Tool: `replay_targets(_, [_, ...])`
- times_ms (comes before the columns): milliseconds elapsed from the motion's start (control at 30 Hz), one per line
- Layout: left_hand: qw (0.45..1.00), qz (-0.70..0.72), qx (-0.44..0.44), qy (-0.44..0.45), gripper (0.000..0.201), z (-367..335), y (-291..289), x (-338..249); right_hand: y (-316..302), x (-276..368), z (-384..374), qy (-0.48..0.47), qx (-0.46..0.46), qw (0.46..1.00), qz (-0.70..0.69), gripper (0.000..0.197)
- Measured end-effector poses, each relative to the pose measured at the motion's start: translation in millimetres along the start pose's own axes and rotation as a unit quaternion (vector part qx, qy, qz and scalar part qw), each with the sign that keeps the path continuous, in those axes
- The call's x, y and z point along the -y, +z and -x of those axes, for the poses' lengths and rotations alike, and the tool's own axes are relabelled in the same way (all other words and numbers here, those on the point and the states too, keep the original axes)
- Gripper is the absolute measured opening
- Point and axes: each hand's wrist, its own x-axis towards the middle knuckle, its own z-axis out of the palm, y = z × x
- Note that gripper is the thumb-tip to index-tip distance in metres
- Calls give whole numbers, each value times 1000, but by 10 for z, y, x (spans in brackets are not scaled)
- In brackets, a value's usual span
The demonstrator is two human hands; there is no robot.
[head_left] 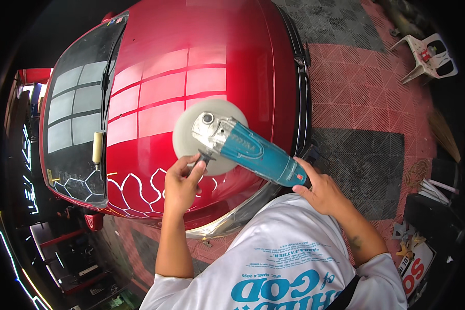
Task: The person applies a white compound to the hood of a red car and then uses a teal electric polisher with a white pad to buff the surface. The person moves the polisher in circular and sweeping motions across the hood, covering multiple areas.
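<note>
A teal rotary polisher [256, 152] with a silver metal head lies across my view. Its round whitish pad [183, 135] is over the glossy red car hood [248, 67]; whether it presses on the paint is hard to tell from above. The fingers of my left hand [183, 178] pinch the black side handle near the polisher's head. At the rear end of the body, my right hand [319, 188] is wrapped round the grip, close to a small red switch. Part of that grip is hidden by the hand.
A cream cylindrical object [97, 148] rests at the windshield [67, 119]. The black front trim [300, 93] edges the hood. Red and black floor tiles [359, 98] lie beyond. A white plastic chair [428, 58] holds a bottle. A broom head [443, 135] and a dark box [431, 217] are at the right.
</note>
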Motion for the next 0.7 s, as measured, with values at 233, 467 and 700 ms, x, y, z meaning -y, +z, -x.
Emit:
replay_targets(233, [999, 3, -29, -25, 41, 459, -77, 307, 137, 126, 230, 23, 49, 998, 19, 87])
replay_targets(467, [996, 55, -64, -34, 35, 835, -125, 678, 252, 179, 300, -2, 84, 994, 64, 91])
replay_targets(700, [976, 142, -156, -44, 27, 1295, -284, 1186, 309, 453, 88, -50, 181, 978, 92, 93])
